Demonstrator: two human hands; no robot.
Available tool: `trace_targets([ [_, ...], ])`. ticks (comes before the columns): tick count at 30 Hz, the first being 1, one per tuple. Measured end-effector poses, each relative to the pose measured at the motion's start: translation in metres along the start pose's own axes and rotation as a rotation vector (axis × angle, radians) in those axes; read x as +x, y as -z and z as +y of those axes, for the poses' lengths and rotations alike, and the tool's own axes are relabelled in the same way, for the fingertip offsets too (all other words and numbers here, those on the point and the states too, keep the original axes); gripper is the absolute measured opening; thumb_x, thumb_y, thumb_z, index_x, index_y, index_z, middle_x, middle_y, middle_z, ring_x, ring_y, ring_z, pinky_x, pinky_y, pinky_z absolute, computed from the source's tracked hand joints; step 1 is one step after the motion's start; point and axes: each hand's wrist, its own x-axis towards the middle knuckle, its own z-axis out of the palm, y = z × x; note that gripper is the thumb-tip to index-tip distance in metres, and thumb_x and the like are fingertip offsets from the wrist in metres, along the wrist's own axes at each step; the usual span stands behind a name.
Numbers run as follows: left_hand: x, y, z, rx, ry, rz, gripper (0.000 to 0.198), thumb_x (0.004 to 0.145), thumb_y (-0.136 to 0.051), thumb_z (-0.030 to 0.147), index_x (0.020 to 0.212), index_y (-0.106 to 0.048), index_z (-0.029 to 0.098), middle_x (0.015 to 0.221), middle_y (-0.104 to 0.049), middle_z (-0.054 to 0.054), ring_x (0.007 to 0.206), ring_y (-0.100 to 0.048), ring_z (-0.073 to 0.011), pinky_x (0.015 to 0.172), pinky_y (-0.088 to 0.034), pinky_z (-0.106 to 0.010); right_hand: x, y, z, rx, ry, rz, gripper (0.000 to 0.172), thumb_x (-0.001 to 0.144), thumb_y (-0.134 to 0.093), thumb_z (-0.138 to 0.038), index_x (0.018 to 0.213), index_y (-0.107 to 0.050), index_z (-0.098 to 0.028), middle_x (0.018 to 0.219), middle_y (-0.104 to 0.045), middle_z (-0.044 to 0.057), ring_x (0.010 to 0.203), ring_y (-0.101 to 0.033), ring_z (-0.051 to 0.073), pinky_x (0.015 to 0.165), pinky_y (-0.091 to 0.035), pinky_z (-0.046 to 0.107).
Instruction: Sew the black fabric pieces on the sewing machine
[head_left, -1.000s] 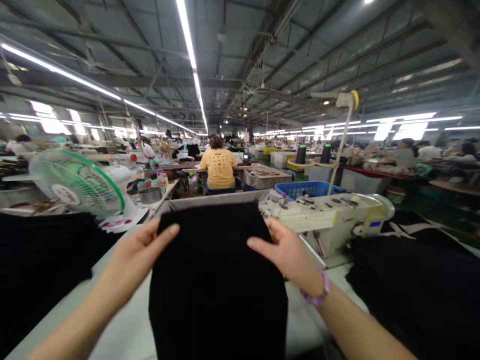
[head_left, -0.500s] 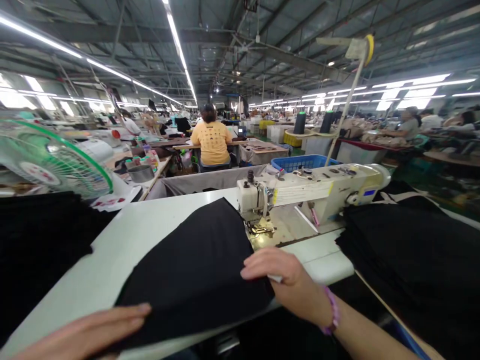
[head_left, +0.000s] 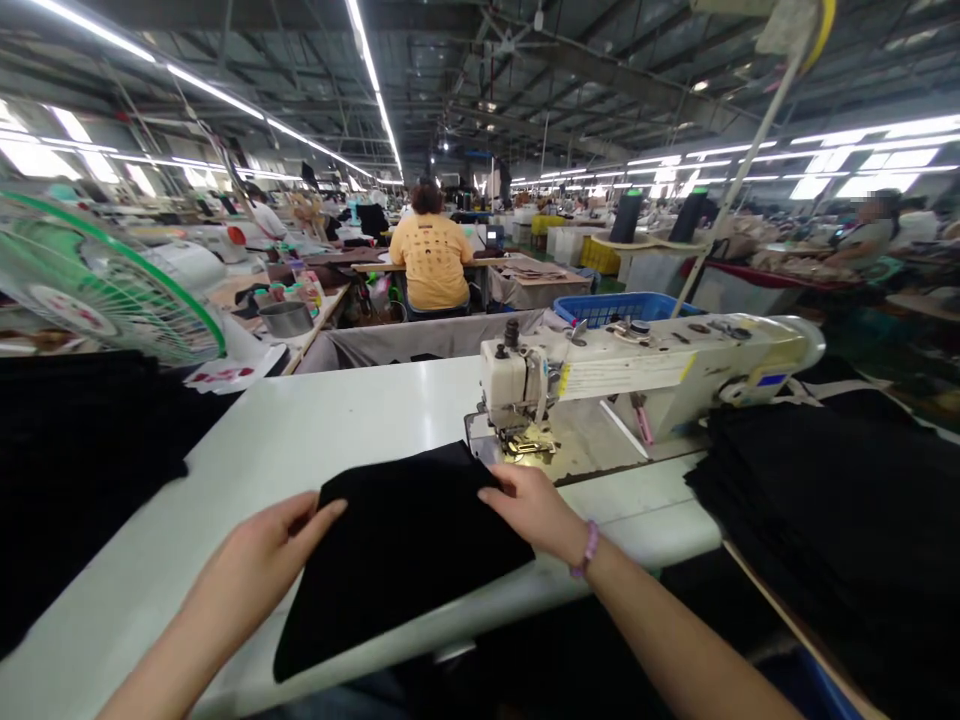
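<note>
A black fabric piece (head_left: 405,550) lies on the white sewing table, partly over its front edge. My left hand (head_left: 289,535) pinches the piece at its upper left corner, thumb on top. On the opposite side my right hand (head_left: 525,505), with a purple bracelet at the wrist, grips the upper right edge between thumb and fingers. Just beyond that hand stands a sewing machine (head_left: 622,370); its lit presser foot (head_left: 529,440) is close to the fabric's top corner. The fingertips under the fabric are hidden.
Black fabric stacks sit at the left (head_left: 75,480) and right (head_left: 832,510). A green-rimmed fan (head_left: 105,290) stands at the left. Behind the machine are a blue basket (head_left: 622,307) and thread cones (head_left: 626,215). A person in a yellow shirt (head_left: 430,260) sits ahead.
The fabric's far edge has come nearer to me and the piece now looks shorter. My left hand has moved up and taken its corner. My right hand has shifted to the upper right edge.
</note>
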Motion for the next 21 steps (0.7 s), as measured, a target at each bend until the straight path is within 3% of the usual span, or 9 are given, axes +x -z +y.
trace_targets([
  [4,0.063,-0.016,0.000,0.212,-0.031,-0.020,0.018,0.073,-0.056,0.042,0.066,-0.053,0.025,0.080,-0.065,-0.010,0.081,-0.063,-0.0320,0.074,-0.045,-0.038,0.044,-0.029,0.009,-0.094,-0.016,0.078,0.013,0.084,-0.062,-0.010,0.087,-0.071,-0.019,0.087,-0.069,0.004,0.085,-0.064,0.021,0.080,-0.048,0.031],
  [7,0.077,-0.032,-0.006,0.157,-0.035,-0.057,0.010,0.066,-0.057,0.031,0.066,-0.050,0.026,0.074,-0.064,-0.010,0.075,-0.063,-0.0312,0.072,-0.046,-0.040,0.043,-0.045,0.012,-0.141,-0.008,0.119,0.017,0.081,-0.059,-0.005,0.085,-0.067,-0.019,0.098,-0.066,0.009,0.100,-0.060,0.026,0.093,-0.046,0.039],
  [11,0.061,-0.039,-0.007,0.007,-0.097,-0.032,0.006,0.069,-0.051,0.031,0.070,-0.047,0.027,0.072,-0.063,-0.005,0.074,-0.062,-0.0268,0.074,-0.049,-0.038,0.020,-0.050,0.018,-0.091,0.001,0.171,0.018,0.075,-0.060,-0.003,0.081,-0.062,-0.020,0.114,-0.062,0.012,0.115,-0.056,0.029,0.104,-0.043,0.045],
  [15,0.030,-0.036,-0.003,-0.226,-0.147,0.059,0.020,0.077,-0.051,0.045,0.082,-0.052,0.026,0.080,-0.063,-0.003,0.078,-0.062,-0.0233,0.077,-0.051,-0.033,0.009,-0.045,0.026,0.084,-0.038,0.243,0.013,0.078,-0.063,-0.010,0.088,-0.061,-0.019,0.130,-0.060,0.013,0.126,-0.054,0.028,0.109,-0.041,0.044],
  [17,0.017,-0.032,-0.001,-0.408,-0.132,0.131,0.024,0.073,-0.061,0.048,0.081,-0.057,0.025,0.080,-0.062,-0.002,0.077,-0.060,-0.0215,0.074,-0.050,-0.030,0.012,-0.043,0.028,0.192,-0.067,0.264,0.012,0.085,-0.063,-0.024,0.094,-0.063,-0.017,0.118,-0.067,0.013,0.112,-0.064,0.025,0.099,-0.050,0.039],
  [21,-0.003,-0.024,0.010,-0.647,-0.027,0.213,0.028,0.066,-0.076,0.044,0.084,-0.069,0.024,0.095,-0.069,-0.003,0.093,-0.063,-0.0229,0.086,-0.049,-0.029,0.018,-0.040,0.024,0.368,-0.091,0.300,0.032,0.088,-0.058,-0.047,0.087,-0.068,-0.016,0.082,-0.073,0.006,0.079,-0.070,0.022,0.076,-0.057,0.034],
])
